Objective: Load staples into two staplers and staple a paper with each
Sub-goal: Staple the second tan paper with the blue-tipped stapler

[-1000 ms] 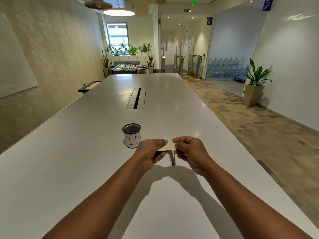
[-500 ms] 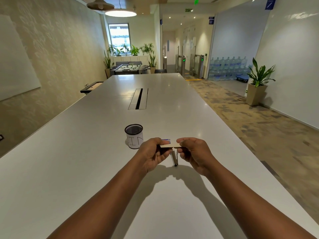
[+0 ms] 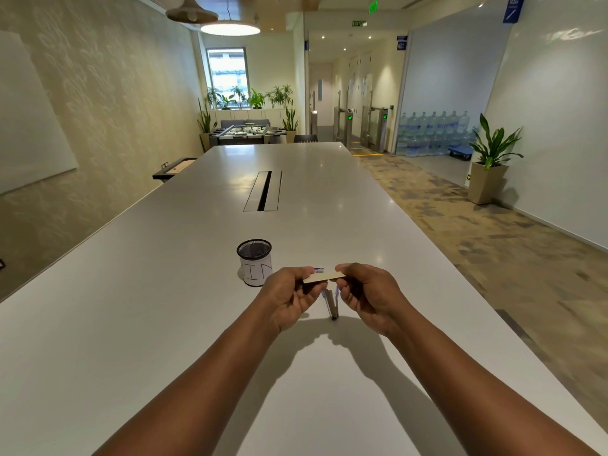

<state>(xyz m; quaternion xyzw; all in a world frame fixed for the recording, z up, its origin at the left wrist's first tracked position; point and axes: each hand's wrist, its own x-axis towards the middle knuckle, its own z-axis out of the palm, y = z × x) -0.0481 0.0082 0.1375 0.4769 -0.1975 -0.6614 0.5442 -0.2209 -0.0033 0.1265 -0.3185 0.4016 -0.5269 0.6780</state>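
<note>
bench (image 3: pixel 164 324): long, white, filling frame centre
hands: left hand (image 3: pixel 289 296) and right hand (image 3: pixel 368 292) fingers pinching small tan box (image 3: pixel 324 276)
step: probably opening staples; next, pulling out a strip

We see both forearms reaching forward from the bottom edge of the view, bare, converging toward the middle of the table's width. Our left hand (image 3: pixel 289 294) is curled, palm turned inward to the right, thumb on top and fingers folded under, pinching the left end of a thin flat piece. Our right hand (image 3: pixel 365 292) mirrors it, palm turned left, thumb and forefinger closed on the right end. The two hands sit near each other with a small gap between the knuckles, both raised off the surface, wrists roughly level and straight.
</note>
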